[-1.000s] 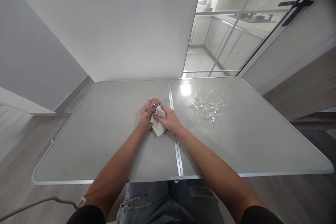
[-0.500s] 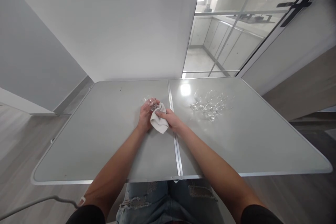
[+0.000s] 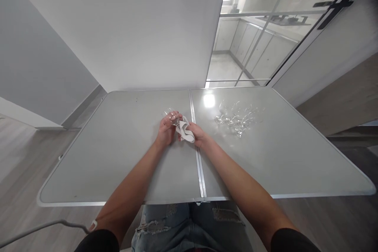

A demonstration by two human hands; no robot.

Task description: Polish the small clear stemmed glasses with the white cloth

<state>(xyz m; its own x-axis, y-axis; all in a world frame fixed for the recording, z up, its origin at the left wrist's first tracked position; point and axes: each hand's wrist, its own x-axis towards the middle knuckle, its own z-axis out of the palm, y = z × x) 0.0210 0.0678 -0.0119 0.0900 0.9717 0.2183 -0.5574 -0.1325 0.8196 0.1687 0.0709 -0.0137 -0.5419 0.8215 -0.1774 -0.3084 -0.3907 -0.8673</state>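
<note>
Both closed: left hand (image 3: 165, 132) glass (image 3: 171, 115), right hand (image 3: 198, 134) cloth (image 3: 185, 130).

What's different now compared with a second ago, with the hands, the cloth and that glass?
The right hand drew the white cloth rightwards, so it now sits bunched beside the glass instead of hanging below the hands. The left hand kept hold of the glass, hardly shifting. The cluster of glasses on the table stayed put.
</note>
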